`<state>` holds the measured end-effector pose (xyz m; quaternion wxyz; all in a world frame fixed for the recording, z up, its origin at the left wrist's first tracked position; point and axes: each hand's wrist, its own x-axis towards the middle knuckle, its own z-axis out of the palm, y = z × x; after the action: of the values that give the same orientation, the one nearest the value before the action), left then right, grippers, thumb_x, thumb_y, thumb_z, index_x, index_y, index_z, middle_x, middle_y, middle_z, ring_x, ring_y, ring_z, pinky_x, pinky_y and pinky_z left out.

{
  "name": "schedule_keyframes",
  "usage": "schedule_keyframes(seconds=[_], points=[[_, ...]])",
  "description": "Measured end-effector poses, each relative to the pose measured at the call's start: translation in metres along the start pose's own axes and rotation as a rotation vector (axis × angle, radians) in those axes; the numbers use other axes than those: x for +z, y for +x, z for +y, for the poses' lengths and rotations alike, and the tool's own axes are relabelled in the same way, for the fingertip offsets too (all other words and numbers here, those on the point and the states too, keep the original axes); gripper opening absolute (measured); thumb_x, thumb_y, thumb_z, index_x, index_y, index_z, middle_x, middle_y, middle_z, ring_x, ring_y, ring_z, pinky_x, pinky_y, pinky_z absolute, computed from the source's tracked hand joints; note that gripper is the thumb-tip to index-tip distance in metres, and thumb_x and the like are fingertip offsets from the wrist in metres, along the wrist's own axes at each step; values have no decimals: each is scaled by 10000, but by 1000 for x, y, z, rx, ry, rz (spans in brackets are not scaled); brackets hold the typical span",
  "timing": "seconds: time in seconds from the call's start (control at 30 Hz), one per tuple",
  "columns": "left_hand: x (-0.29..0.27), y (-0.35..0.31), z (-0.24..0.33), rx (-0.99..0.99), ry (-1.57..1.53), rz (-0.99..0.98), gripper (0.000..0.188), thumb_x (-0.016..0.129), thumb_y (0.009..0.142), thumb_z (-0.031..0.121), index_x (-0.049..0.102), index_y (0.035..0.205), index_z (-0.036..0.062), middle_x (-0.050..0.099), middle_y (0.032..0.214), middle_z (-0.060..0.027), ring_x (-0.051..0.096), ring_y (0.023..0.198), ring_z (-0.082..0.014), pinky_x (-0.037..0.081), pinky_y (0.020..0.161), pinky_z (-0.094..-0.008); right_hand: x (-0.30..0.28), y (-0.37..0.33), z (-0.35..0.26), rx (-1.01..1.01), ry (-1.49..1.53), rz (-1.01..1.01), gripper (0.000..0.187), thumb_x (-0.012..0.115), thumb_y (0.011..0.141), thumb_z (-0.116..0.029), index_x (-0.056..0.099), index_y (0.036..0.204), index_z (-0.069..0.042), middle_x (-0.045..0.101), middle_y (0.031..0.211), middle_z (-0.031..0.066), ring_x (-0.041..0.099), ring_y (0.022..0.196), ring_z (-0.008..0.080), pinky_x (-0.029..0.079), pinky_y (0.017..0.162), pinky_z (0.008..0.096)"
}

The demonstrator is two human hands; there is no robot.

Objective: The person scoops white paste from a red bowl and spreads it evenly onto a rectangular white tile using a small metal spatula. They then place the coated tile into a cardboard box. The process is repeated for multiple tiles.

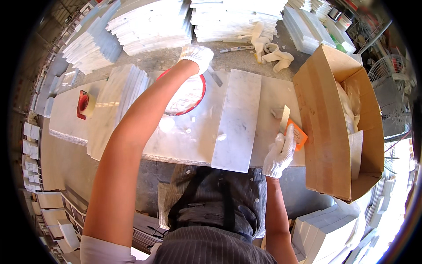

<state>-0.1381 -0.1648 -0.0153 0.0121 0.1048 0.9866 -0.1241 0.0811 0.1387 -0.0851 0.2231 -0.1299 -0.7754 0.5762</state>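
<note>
Stone bench (276, 90): marble plank (238, 121), overhanging seemingly for reach; our left hand (197, 57) clamped on putty knife (215, 77), our right hand (279, 154) pinching pale strip (285, 117).

One open brown cardboard box (321, 136) stands at right, clear plastic (353, 94) inside; a round caged fan (387, 72) stands beyond it. Crumpled white gloves (278, 54) lie beside a marker pen (236, 49), before stacks of pale stone slabs (237, 22). A red tape dispenser (81, 105) rests at left.
</note>
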Motion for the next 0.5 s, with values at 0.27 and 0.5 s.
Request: schedule_keyframes(seconds=[0.27,0.5], points=[[12,8,14,306,5,34,248,680,751,106,709,980,197,724,937,-77,659,996,-294,485,862,-471,-1,-2,-1,35,0,-27,461,490,980,-99,493,1430,1,458,937,14,422,650,58,395,579,225],[-6,18,30,269,26,-198,318,724,681,94,685,985,179,716,913,-107,682,935,-327,477,926,-475,-4,0,12,-46,-24,-51,470,501,972,-75,487,1436,-2,449,918,5,416,634,52,392,573,214]])
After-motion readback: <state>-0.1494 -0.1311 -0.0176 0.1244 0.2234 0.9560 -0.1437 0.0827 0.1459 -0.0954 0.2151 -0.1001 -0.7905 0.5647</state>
